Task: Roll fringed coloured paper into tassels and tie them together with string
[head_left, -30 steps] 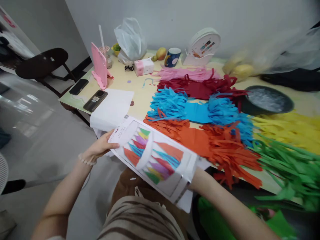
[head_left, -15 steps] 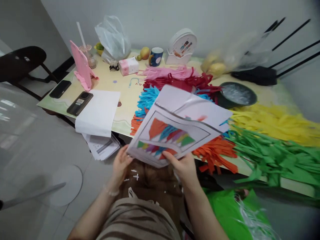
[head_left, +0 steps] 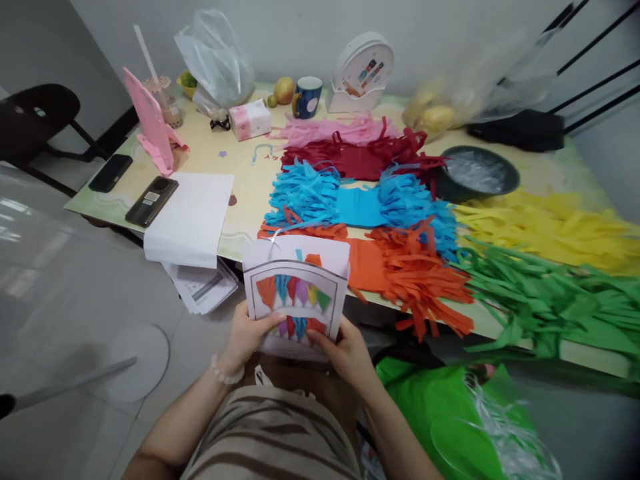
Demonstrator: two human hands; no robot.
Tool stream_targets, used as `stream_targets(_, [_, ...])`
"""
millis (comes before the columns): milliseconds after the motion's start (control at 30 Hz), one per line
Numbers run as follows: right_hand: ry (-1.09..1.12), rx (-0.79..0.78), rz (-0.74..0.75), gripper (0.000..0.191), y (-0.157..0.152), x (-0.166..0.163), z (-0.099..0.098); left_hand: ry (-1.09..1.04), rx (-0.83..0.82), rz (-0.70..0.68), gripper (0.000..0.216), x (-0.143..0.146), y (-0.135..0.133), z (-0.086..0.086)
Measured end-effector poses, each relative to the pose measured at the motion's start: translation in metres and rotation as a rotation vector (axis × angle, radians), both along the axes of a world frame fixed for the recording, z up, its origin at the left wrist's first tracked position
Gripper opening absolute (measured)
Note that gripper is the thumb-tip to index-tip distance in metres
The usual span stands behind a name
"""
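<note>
I hold a printed sheet (head_left: 296,287) upright in front of my lap; it shows a picture of coloured fringed strips. My left hand (head_left: 249,337) grips its lower left edge with the thumb on the front. My right hand (head_left: 345,352) grips the lower right edge the same way. Just beyond the sheet, on the table (head_left: 250,193), lie fringed paper strips: orange (head_left: 400,270), blue (head_left: 360,203), dark red (head_left: 365,160), pink (head_left: 340,130), yellow (head_left: 545,230) and green (head_left: 550,300).
A white paper stack (head_left: 190,217) overhangs the table's near left edge, with two phones (head_left: 150,200) beside it. At the back stand a pink tablet stand (head_left: 150,130), a tissue box (head_left: 250,120), a mug (head_left: 306,97) and a plastic bag (head_left: 215,57). A dark bowl (head_left: 477,173) sits right. A green bag (head_left: 450,413) lies by my right leg.
The sheet was held flat and wide over the table edge, then swung up over the strips; now it is pulled in close and upright, with both hands together at its bottom edge.
</note>
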State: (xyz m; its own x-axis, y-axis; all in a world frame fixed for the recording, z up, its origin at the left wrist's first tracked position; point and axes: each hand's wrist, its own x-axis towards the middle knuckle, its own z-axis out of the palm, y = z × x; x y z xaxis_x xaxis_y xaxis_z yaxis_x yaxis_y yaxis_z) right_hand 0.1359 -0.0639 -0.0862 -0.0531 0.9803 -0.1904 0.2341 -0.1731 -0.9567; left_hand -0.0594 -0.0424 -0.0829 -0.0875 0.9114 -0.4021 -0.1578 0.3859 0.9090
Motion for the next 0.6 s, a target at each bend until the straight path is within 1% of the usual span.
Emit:
stream_targets(67, [-0.002, -0.001, 0.012, 0.034, -0.002, 0.006, -0.002, 0.015, -0.002, -0.020, 0.040, -0.004, -0.003, 0.000])
stream_targets(133, [0.078, 0.019, 0.111, 0.037, 0.004, 0.018, 0.005, 0.031, -0.013, -0.085, 0.040, -0.010, -0.004, 0.003])
stream_targets(200, [0.181, 0.113, 0.189, 0.048, 0.020, 0.036, 0.023, 0.064, -0.024, -0.196, 0.038, -0.017, -0.006, 0.007])
stream_targets(233, [0.198, 0.192, 0.175, 0.052, 0.031, 0.044, 0.035, 0.083, -0.027, -0.263, 0.036, -0.020, -0.007, 0.009])
stream_targets(267, [0.160, 0.269, 0.132, 0.052, 0.043, 0.051, 0.048, 0.102, -0.029, -0.320, 0.034, -0.022, -0.008, 0.010])
stream_targets(300, [0.078, 0.342, 0.109, 0.050, 0.055, 0.055, 0.062, 0.120, -0.031, -0.361, 0.033, -0.023, -0.009, 0.011])
stream_targets(333, [-0.031, 0.410, 0.144, 0.049, 0.067, 0.057, 0.075, 0.133, -0.036, -0.386, 0.032, -0.023, -0.011, 0.011])
stream_targets(400, [-0.256, 0.573, 0.313, 0.045, 0.086, 0.051, 0.098, 0.153, -0.044, -0.393, 0.032, -0.021, -0.014, 0.012])
stream_targets(433, [-0.366, 0.673, 0.411, 0.039, 0.093, 0.045, 0.107, 0.161, -0.044, -0.384, 0.033, -0.020, -0.015, 0.012])
stream_targets(500, [-0.588, 0.878, 0.563, 0.026, 0.101, 0.032, 0.117, 0.159, -0.053, -0.369, 0.033, -0.018, -0.017, 0.013])
stream_targets(533, [-0.700, 0.961, 0.609, 0.026, 0.102, 0.026, 0.120, 0.151, -0.061, -0.359, 0.034, -0.018, -0.017, 0.013])
stream_targets(567, [-0.803, 1.019, 0.641, 0.030, 0.102, 0.022, 0.121, 0.142, -0.069, -0.350, 0.033, -0.018, -0.018, 0.013])
stream_targets(600, [-0.885, 1.050, 0.662, 0.034, 0.101, 0.019, 0.121, 0.132, -0.077, -0.342, 0.032, -0.018, -0.018, 0.012])
